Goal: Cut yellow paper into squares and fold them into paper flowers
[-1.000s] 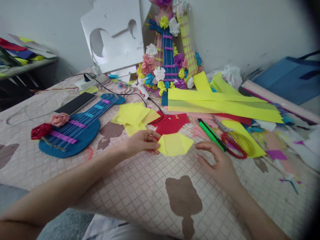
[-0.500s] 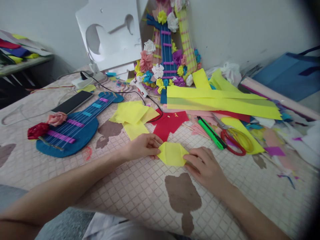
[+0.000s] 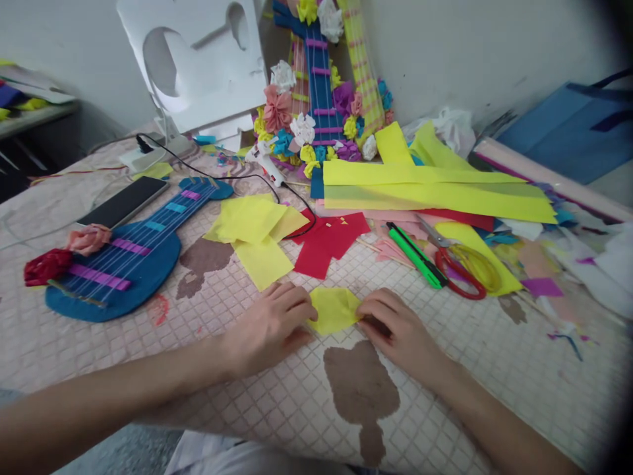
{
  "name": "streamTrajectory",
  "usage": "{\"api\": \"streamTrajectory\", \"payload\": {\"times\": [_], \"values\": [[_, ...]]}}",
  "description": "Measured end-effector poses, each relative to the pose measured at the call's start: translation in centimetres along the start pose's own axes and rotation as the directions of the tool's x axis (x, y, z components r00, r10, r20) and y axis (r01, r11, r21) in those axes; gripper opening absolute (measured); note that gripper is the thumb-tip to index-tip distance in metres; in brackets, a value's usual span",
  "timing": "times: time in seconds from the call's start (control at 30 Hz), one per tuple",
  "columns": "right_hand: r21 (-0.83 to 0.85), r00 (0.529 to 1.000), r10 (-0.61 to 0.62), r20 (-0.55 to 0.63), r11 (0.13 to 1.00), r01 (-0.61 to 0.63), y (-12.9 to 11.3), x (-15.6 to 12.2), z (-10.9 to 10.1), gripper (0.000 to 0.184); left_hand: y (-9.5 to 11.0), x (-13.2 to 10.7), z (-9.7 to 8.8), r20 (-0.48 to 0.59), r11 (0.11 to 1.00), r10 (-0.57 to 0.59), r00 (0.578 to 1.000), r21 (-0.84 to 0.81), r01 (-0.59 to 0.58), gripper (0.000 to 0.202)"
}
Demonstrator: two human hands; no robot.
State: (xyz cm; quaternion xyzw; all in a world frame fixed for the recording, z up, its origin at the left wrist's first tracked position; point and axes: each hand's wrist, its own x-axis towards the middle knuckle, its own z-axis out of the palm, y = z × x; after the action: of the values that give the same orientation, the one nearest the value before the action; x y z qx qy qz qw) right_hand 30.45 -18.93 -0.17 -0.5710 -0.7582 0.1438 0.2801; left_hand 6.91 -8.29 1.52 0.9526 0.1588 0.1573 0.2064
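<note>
Fingers (image 3: 297,305) of the left hand (image 3: 270,326) lie almost flat and spread, their tips pressing on the left edge of a small folded yellow paper (image 3: 332,309) without gripping it. The right hand (image 3: 395,326) meets the paper's right edge with its fingers (image 3: 376,305) curled down. I cannot tell whether they pinch the paper or only press on it. The paper lies flat on the pink quilted cloth (image 3: 237,402), near the front and between the 2 hands, just beyond a brown patch in the cloth. Farther back lie a red paper piece (image 3: 326,241) and loose yellow sheets (image 3: 257,227). Off to the left rests a blue felt guitar (image 3: 119,264) with a phone (image 3: 123,201) beyond it. To the right, well apart from the hands, a green utility knife (image 3: 415,254) lies beside red-handled scissors (image 3: 457,274), and long yellow strips (image 3: 435,194) lie behind them.
</note>
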Motion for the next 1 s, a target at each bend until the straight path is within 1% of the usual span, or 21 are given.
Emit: {"api": "streamTrajectory", "payload": {"times": [0.1,0.2,0.33,0.43,0.53,0.7,0.83,1.0], "values": [[0.019,1.0,0.002,0.011,1.0,-0.003,0.0,0.0,0.0,0.012,0.2,-0.2,0.5,-0.034,0.998,0.025,0.999,0.052,-0.023,0.011],[0.024,1.0,0.002,0.022,1.0,-0.003,-0.2,0.1,0.0,0.011,0.1,0.0,0.7,-0.044,0.998,0.013,0.999,0.054,-0.011,0.016],[0.049,0.999,0.041,0.021,0.998,-0.042,-0.4,0.2,0.0,0.012,-0.2,0.2,1.0,-0.033,0.998,-0.051,0.998,-0.026,0.05,0.016],[0.07,0.995,0.087,0.042,0.994,-0.09,-0.5,0.3,0.0,0.013,-0.3,0.3,1.3,-0.05,0.989,-0.107,0.993,-0.105,0.101,0.011],[0.086,0.99,0.132,0.058,0.987,-0.136,-0.7,0.4,-0.1,0.012,-0.4,0.3,1.4,-0.057,0.979,-0.138,0.989,-0.157,0.128,0.006],[0.079,0.981,0.187,0.057,0.978,-0.192,-1.0,0.6,0.0,0.009,-0.3,0.4,1.4,-0.052,0.971,-0.17,0.984,-0.177,0.159,0.005],[0.061,0.979,0.196,0.062,0.978,-0.2,-0.9,0.7,0.3,0.009,-0.3,0.6,1.4,-0.083,0.964,-0.186,0.979,-0.207,0.166,0.006],[0.028,0.98,0.194,0.051,0.98,-0.195,-0.8,0.8,0.5,0.01,-0.3,0.7,1.3,-0.076,0.963,-0.189,0.979,-0.211,0.169,0.006]]}}
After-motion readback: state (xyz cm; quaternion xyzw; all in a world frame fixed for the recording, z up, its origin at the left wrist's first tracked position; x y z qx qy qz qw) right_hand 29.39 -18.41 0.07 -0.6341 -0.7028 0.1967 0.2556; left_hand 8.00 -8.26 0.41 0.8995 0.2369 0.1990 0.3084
